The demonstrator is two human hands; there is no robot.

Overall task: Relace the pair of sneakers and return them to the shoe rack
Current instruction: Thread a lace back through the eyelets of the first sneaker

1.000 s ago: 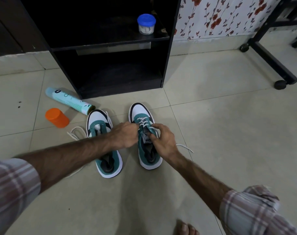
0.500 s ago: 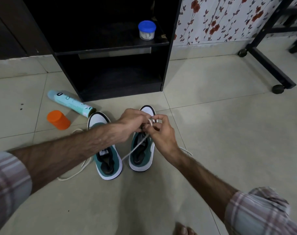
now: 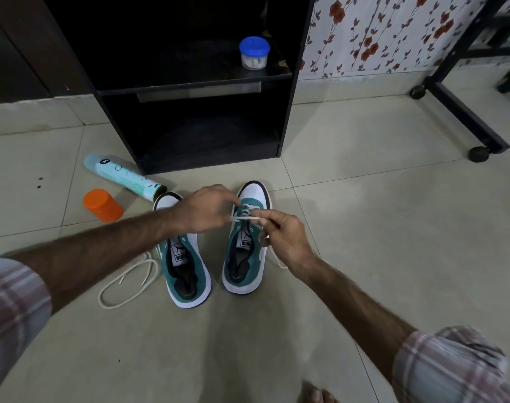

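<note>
From the head camera, two green and white sneakers sit side by side on the tile floor in front of the black shoe rack (image 3: pixel 287 117). Over the right sneaker (image 3: pixel 245 242), the left hand (image 3: pixel 203 210) and the right hand (image 3: pixel 285 239) each pinch its white shoelace (image 3: pixel 245 218). The left sneaker (image 3: pixel 185 269) has a loose lace (image 3: pixel 126 282) lying beside it.

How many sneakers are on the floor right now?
2. The left sneaker sits under the left hand, a loose lace beside it. The right sneaker sits alongside; both hands, including the right hand, pinch its lace.
</note>
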